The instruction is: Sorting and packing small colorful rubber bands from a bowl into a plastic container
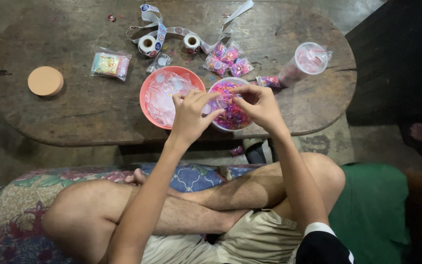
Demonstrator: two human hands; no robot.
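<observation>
Above the clear bowl [234,117] of beads, our left hand [190,116] and right hand [260,105] pinch one small clear bag [210,106]; at 12 o'clock, three filled packets [228,59] lie done; the bowl remains well stocked.

Both forearms stretched forward from the near edge of the scene, bare, converging toward the middle; left hand [190,115] raised with wrist bent, fingers curled and thumb tucked against the fingertips in a pinch; right hand [260,105] just to the right, knuckles up, fingers bunched downward and pinched likewise. Fingertips of the two hands nearly meeting; legs crossed below, knees out left and right.
</observation>
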